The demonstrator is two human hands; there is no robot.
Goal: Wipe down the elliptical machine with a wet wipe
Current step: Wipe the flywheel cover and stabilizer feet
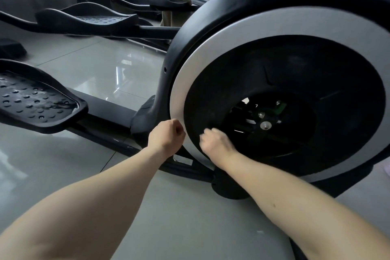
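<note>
Elliptical machine (316, 82): black rounded housing (242, 2) bearing a silver-grey ring (211, 48) around a black disc (306, 65), open at the hub; studded black pedal (31, 99) at lower left.

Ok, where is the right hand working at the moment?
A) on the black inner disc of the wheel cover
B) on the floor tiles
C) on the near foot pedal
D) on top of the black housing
A: the right hand lies against the lower left part of the black inner disc, just inside the silver ring, well away from pedal, floor and housing top.
</note>
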